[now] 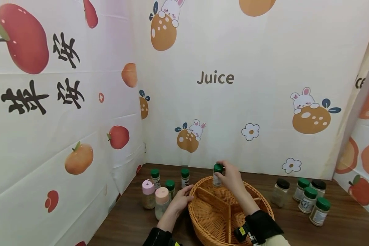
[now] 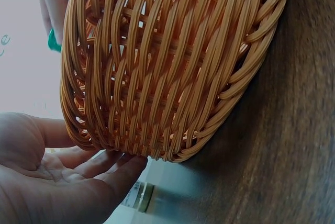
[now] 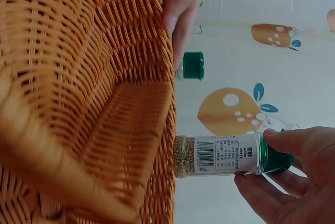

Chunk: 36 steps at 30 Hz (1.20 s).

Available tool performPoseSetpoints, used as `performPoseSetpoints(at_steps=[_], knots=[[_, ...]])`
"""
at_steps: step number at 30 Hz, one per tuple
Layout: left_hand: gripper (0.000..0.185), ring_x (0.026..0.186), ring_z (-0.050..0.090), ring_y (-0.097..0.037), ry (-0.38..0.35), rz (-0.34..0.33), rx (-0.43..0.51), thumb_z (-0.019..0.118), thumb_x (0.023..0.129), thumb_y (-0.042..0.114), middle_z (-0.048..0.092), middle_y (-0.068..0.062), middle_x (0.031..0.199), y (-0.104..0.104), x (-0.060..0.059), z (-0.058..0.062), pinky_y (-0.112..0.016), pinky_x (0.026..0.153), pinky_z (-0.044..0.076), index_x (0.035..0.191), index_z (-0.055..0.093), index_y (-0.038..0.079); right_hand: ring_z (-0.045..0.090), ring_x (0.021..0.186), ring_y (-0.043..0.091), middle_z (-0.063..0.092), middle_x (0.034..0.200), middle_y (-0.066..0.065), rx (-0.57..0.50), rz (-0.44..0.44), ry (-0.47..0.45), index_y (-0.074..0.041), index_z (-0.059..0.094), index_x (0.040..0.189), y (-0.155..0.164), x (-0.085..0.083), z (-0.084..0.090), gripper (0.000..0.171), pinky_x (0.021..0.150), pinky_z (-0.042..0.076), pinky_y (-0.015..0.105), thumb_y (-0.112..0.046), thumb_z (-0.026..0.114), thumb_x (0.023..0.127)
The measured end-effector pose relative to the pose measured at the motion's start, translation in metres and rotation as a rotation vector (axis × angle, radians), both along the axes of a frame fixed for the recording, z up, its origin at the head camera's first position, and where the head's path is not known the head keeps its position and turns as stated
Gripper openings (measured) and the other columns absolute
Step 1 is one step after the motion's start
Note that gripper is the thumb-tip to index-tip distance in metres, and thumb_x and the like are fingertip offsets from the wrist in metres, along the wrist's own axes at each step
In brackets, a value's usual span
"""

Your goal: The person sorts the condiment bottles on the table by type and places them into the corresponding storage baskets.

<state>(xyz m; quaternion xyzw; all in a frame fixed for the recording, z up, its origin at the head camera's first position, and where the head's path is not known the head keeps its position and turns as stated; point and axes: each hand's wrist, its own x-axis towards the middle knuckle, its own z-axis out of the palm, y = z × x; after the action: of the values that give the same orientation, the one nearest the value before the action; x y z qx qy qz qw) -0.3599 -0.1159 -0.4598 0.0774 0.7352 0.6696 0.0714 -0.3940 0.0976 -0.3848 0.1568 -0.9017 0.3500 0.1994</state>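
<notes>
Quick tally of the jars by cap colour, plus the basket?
Green-capped jars: 8, namely 3 left of the basket, 1 in the right hand at the far rim, 4 on the right
Black-capped jars: 2
Pink-capped jars: 2
Wicker basket: 1, left hand on its side
Total: 13

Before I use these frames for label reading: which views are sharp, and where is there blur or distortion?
Head view: even light, wide-angle bending at the edges, jars small. Left wrist view: basket weave crisp, left hand soft, background washed out. Right wrist view: jar label fairly sharp, near basket wall blurred.
</notes>
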Motion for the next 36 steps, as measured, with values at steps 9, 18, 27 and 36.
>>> performPoseSetpoints(at_steps=[9, 18, 27, 36], knots=[[0.054, 0.140, 0.040, -0.047, 0.000, 0.011, 0.001, 0.046, 0.100, -0.004, 0.036, -0.033, 0.153, 0.000, -0.001, -0.002, -0.051, 0.106, 0.047, 0.152, 0.031, -0.007, 0.067, 0.098, 0.029, 0.069, 0.113, 0.016, -0.040, 0.031, -0.059, -0.003, 0.063, 0.123, -0.025, -0.008, -0.008, 0.037, 0.079, 0.057, 0.044, -0.008, 0.074, 0.088], [0.054, 0.139, 0.041, -0.047, 0.009, -0.002, 0.011, 0.046, 0.100, -0.003, 0.037, -0.033, 0.152, 0.001, 0.001, -0.002, -0.051, 0.105, 0.047, 0.152, 0.032, -0.007, 0.066, 0.100, 0.030, 0.068, 0.113, 0.017, -0.049, 0.034, -0.156, -0.002, 0.061, 0.118, -0.039, -0.011, -0.017, 0.033, 0.081, 0.057, 0.044, -0.006, 0.074, 0.088], [0.054, 0.138, 0.042, -0.046, -0.011, 0.006, 0.027, 0.046, 0.101, -0.003, 0.037, -0.032, 0.152, 0.002, -0.001, -0.002, -0.051, 0.105, 0.047, 0.152, 0.031, -0.007, 0.067, 0.096, 0.028, 0.067, 0.117, 0.020, -0.005, 0.043, -0.207, -0.003, 0.058, 0.117, -0.042, -0.015, -0.027, 0.033, 0.078, 0.058, 0.041, -0.005, 0.074, 0.087], [0.053, 0.140, 0.041, -0.046, -0.022, 0.017, 0.026, 0.046, 0.100, -0.004, 0.037, -0.032, 0.153, 0.001, -0.002, -0.001, -0.052, 0.107, 0.046, 0.152, 0.033, -0.006, 0.067, 0.096, 0.027, 0.068, 0.111, 0.017, 0.032, 0.051, -0.242, -0.004, 0.058, 0.118, -0.044, -0.017, -0.029, 0.035, 0.078, 0.058, 0.041, -0.008, 0.075, 0.088]])
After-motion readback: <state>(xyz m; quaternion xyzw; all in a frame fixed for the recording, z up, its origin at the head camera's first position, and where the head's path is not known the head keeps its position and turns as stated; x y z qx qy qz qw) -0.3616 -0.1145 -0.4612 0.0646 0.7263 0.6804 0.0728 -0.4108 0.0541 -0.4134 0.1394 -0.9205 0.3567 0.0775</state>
